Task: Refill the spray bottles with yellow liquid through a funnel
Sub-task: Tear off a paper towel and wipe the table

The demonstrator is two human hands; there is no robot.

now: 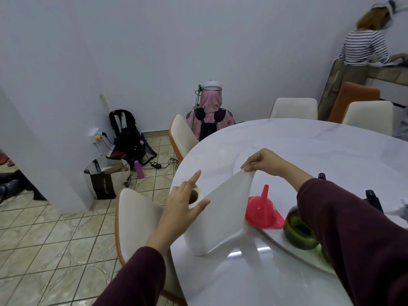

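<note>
A white paper towel roll [198, 235] stands upright near the left edge of the round white table [309, 146]. My left hand [184, 199] rests on top of the roll, fingers spread over its core. My right hand [263, 161] pinches the loose end of the sheet [229, 199], pulled out from the roll. A red funnel [263, 209] lies mouth-down, spout up, just right of the sheet. A dark green jug [297, 230] sits beside it, partly hidden by my right sleeve. Two dark spray bottle tops [373, 198] show past my right arm.
White chairs [136, 217] stand around the table, one right by my left arm. One person sits on the floor by the far wall [209, 113]; another stands at a counter at the top right [364, 47]. Bags and cables lie on the tiled floor at left.
</note>
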